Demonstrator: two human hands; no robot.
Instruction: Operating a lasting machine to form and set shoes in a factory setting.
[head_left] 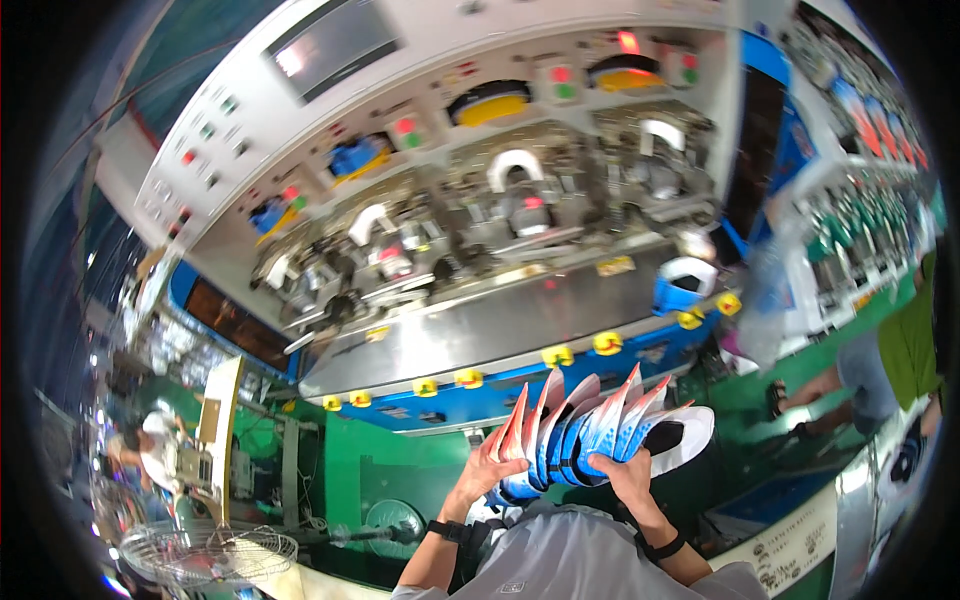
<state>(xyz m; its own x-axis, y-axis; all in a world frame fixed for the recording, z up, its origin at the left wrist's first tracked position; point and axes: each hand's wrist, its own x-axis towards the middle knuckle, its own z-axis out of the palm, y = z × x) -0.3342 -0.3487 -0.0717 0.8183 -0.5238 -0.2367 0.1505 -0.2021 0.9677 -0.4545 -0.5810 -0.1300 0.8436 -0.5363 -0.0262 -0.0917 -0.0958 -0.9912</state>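
Observation:
A row of nested shoe uppers, blue and white with orange-red edges, lies across the front of my body. My left hand grips the left end, its thumb laid over the blue part. At the other end, my right hand holds the stack beside an upper whose dark opening and white rim face right. Both hands have their fingers partly hidden behind the uppers. Beyond them, another blue and white shoe upper rests at the right end of the machine's metal ledge.
A wide white machine with several metal shoe-moulding stations stands ahead. Yellow-ringed buttons line its front. Racks of shoe parts and a person in a green shirt are at right. A wire-caged fan stands at lower left.

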